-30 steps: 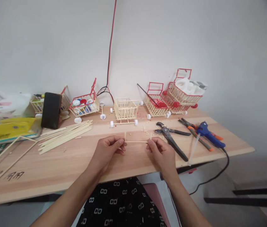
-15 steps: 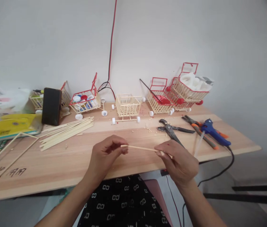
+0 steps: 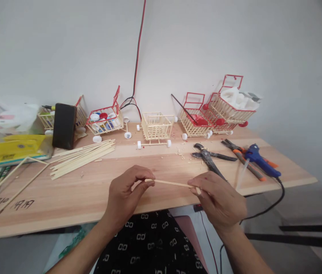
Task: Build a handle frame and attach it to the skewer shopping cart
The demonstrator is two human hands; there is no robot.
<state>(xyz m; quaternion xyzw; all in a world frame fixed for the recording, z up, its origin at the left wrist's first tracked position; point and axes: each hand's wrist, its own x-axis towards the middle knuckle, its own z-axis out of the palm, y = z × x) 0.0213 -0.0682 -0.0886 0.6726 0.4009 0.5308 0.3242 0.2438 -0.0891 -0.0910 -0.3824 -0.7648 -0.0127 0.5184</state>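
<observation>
A thin wooden stick (image 3: 172, 183) spans the space between my hands, above the front part of the table. My left hand (image 3: 127, 194) pinches its left end between thumb and fingertips. At the other end, my right hand (image 3: 220, 199) grips it, and a short pale piece pokes out between thumb and fingers; whether that is a bent end or a separate bit, I cannot tell. Beyond my hands stands a bare stick cart (image 3: 157, 127) with white wheels. Dark-handled cutters (image 3: 208, 158) lie just behind my right hand.
A blue glue gun (image 3: 260, 160) and orange-handled pliers (image 3: 248, 163) lie at the right. Loose sticks (image 3: 83, 158), a phone (image 3: 64, 126) and a yellow packet (image 3: 15, 148) are on the left. Red-trimmed carts (image 3: 105, 121) line the wall. Wood scraps dot the wooden table (image 3: 72, 201).
My right hand has shifted slightly right and down with its end of the stick, and the short pale end shows more now. The view has moved a little.
</observation>
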